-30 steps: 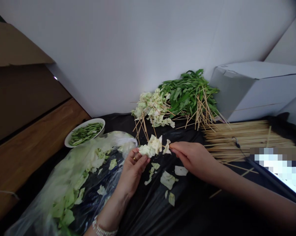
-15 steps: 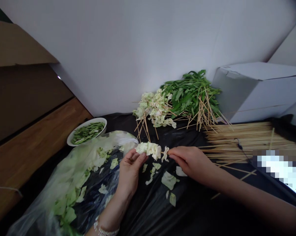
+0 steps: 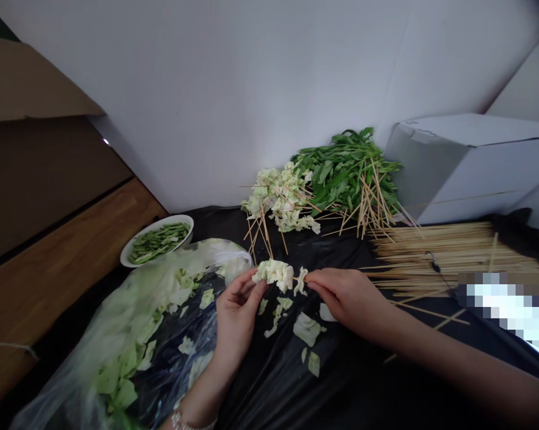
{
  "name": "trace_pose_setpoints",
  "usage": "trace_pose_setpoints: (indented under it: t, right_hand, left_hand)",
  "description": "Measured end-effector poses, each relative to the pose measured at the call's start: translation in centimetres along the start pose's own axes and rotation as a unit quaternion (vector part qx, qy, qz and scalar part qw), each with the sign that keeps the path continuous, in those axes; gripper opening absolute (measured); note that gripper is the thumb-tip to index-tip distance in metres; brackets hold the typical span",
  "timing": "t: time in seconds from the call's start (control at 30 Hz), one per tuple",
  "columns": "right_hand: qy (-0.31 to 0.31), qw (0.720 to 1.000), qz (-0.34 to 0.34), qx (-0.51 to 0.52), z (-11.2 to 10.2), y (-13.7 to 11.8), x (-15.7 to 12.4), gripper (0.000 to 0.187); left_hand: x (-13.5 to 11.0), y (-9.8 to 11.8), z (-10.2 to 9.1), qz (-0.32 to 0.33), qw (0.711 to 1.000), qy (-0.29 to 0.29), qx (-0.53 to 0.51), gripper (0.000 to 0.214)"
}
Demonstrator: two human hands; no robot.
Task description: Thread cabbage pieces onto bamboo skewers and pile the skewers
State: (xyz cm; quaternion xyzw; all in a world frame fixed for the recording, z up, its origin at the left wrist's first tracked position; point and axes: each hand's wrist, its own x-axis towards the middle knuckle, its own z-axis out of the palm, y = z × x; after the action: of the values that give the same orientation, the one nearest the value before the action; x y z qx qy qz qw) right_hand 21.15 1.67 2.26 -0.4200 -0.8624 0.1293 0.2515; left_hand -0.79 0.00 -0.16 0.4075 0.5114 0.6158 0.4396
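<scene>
My left hand (image 3: 237,310) pinches a bunch of pale cabbage pieces (image 3: 275,272) threaded on a thin bamboo skewer. My right hand (image 3: 345,296) pinches the other end of that skewer, just right of a single cabbage piece (image 3: 300,280) on it. Both hands hover above black plastic sheeting (image 3: 341,382). Loose cabbage scraps (image 3: 306,328) lie on the sheet under the hands. A clear plastic bag of cabbage pieces (image 3: 130,334) lies left of my left wrist.
Finished cabbage skewers (image 3: 278,200) and leafy green skewers (image 3: 348,173) are piled against the white wall. A big heap of bare bamboo skewers (image 3: 444,254) lies right. A white bowl of cut green stems (image 3: 156,240) sits left. A white box (image 3: 471,164) stands far right.
The cabbage bunch has been pushed along the skewer and turned level, and both hands have dropped slightly toward the sheet.
</scene>
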Motion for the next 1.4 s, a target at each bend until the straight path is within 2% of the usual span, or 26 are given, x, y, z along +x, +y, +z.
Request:
trace_pose_setpoints:
  t: [0.33,0.63,0.93,1.1,1.23,1.33,1.4]
  right_hand:
    - [-0.019,1.000,0.007,-0.002,0.1,-0.5,-0.1,0.026]
    - [-0.020,1.000,0.000,0.005,0.4,-0.3,-0.3,0.026]
    - [-0.021,1.000,-0.008,0.013,-0.2,-0.5,0.1,0.029]
    - [-0.015,1.000,-0.024,0.006,-1.4,0.1,0.2,0.027]
    - [-0.046,0.998,-0.021,0.045,-3.2,1.0,0.5,0.022]
    - [-0.072,0.992,-0.004,0.106,-4.4,1.6,0.8,0.022]
    - [-0.052,0.987,0.019,0.148,-5.0,2.1,1.0,0.022]
  left_hand:
    - [-0.5,0.0,0.3,0.041,0.997,-0.026,0.058,0.031]
    - [-0.6,0.2,0.7,0.000,0.998,-0.050,0.044,0.036]
    - [-0.2,0.0,-0.3,-0.015,0.999,-0.025,0.035,0.035]
    - [1.0,0.6,-1.2,0.010,0.999,0.028,-0.037,0.032]
    - [1.8,1.6,-1.5,0.053,0.992,0.073,-0.091,0.027]
    - [1.8,2.0,-1.3,0.056,0.992,0.068,-0.095,0.035]
    - [1.5,1.9,-1.0,0.052,0.994,0.044,-0.084,0.049]
